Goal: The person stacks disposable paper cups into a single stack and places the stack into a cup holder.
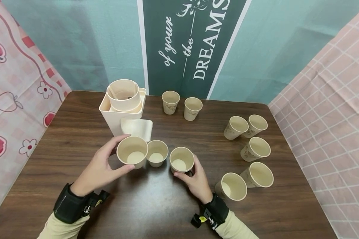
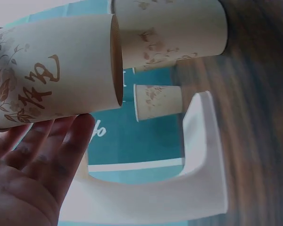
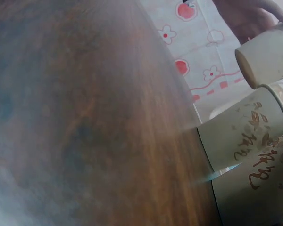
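Note:
My left hand [image 1: 100, 167] holds a beige paper cup [image 1: 132, 149] between thumb and fingers. In the left wrist view, this cup [image 2: 52, 70], printed with brown leaves and writing, is raised off the table. Just right of it a second paper cup [image 1: 157, 150] stands upright on the wood. With its thumb and fingers around the side, my right hand [image 1: 199, 182] grips a third cup [image 1: 181, 155], whose base appears to be on the table. The right wrist view shows the middle cup [image 3: 243, 134] beside the gripped one [image 3: 247, 202], and the left hand's cup [image 3: 269, 56] higher up.
A cream box [image 1: 113, 119] with a round container [image 1: 124, 94] in it stands behind the left hand, a white curved piece [image 1: 145, 127] at its front. Two cups [image 1: 170, 105] stand at the back; several more [image 1: 259, 146] are on the right. Cloth [image 1: 116, 39] hangs behind the brown table [image 1: 131, 205].

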Motion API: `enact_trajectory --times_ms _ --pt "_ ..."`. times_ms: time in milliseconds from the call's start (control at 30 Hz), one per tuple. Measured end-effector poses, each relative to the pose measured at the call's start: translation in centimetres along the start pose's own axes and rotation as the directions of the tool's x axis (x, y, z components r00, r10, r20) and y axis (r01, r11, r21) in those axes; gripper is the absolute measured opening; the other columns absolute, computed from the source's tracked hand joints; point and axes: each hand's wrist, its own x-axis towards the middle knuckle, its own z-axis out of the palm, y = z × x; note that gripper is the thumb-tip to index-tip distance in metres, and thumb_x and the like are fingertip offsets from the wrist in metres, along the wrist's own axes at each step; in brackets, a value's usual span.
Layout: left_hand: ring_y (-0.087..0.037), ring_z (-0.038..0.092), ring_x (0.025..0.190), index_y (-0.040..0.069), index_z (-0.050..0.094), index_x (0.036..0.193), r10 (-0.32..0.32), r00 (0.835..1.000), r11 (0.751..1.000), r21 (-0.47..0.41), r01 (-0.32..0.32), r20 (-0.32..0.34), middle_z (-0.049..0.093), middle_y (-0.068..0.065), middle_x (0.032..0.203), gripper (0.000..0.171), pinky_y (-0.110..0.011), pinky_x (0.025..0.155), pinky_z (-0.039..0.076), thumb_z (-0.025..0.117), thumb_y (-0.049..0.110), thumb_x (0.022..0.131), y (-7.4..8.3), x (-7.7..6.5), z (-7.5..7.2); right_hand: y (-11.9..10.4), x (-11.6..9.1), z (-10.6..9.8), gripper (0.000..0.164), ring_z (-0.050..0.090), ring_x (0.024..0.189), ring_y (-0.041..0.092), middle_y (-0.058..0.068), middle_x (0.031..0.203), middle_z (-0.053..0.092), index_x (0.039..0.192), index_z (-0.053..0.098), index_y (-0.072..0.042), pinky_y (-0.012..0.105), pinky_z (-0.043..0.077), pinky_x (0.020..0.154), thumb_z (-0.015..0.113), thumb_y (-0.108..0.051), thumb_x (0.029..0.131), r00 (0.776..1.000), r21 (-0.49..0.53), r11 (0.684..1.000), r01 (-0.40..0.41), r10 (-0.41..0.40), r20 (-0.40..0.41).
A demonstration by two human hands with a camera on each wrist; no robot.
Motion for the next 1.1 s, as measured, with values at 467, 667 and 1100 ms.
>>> enact_trajectory --times_ms 467,667,1100 --pt "-0.013 0.054 0.108 0.016 0.044 0.142 0.021 1.000 1.000 -0.022 -0.021 -0.007 0.056 0.001 0.123 0.087 -0.021 0.091 0.045 0.085 0.016 0.065 1.9 1.6 -0.8 0.4 0.0 -0.1 0.077 0.050 0.115 0.041 0.023 0.128 0.051 0.136 0.042 0.002 0.057 0.040 0.097 0.080 -0.006 0.070 1.000 0.008 1.000 0.022 -0.022 -0.002" --pt "-0.015 0.053 0.109 0.015 0.042 0.143 0.068 0.998 0.997 -0.043 -0.068 -0.004 0.056 -0.001 0.126 0.087 -0.023 0.090 0.046 0.084 0.015 0.067 2.8 2.7 -0.3 0.4 0.0 -0.1 0.077 0.049 0.115 0.042 0.024 0.128 0.051 0.136 0.042 0.003 0.058 0.040 0.097 0.080 -0.006 0.070 1.000 0.007 1.000 0.023 -0.023 -0.003" --pt "-0.017 0.053 0.110 0.012 0.040 0.144 0.151 0.988 0.979 -0.140 -0.146 0.025 0.057 -0.002 0.126 0.085 -0.032 0.088 0.050 0.082 0.020 0.070 5.0 5.7 2.0 0.5 0.0 0.0 0.077 0.050 0.114 0.042 0.023 0.128 0.052 0.136 0.042 0.003 0.058 0.040 0.096 0.080 -0.004 0.070 0.999 0.010 0.999 0.037 -0.037 -0.006"
